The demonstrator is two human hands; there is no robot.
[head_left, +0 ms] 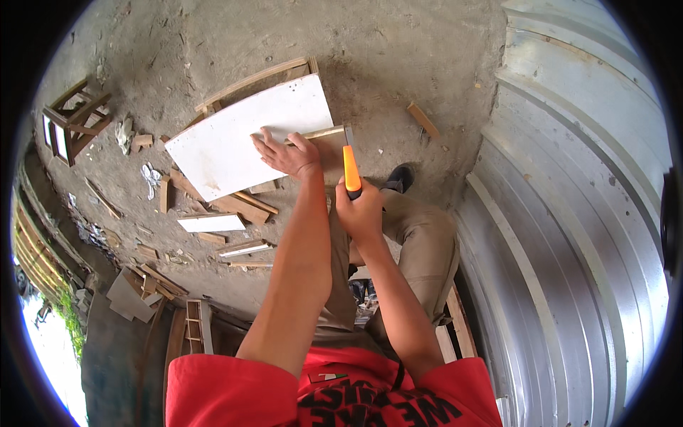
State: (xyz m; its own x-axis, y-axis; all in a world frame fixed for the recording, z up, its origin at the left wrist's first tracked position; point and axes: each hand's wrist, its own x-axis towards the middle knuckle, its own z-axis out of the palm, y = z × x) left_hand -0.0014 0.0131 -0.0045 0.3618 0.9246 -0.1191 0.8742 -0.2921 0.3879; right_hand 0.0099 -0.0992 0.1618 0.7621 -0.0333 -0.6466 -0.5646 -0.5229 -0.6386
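Note:
My left hand [288, 155] lies with its fingers spread on a white board [242, 132], its thumb side against a narrow wooden strip [324, 134]. The strip reaches past the board's right edge. Closed around an orange and black handle is my right hand [361, 210]. The tool looks like a hand saw [351, 167], seen nearly edge-on, with its thin metal blade at the strip's right end. How far the blade extends below the strip is hidden. Under the white board shows a wooden frame [256, 82] that holds it off the ground.
Wood offcuts [245, 208] and a white-faced piece [211, 223] litter the floor at left. A small wooden stool [75, 121] stands farther left. One brown wood block [424, 119] lies right of the board. Corrugated metal sheeting [562, 185] walls the right side.

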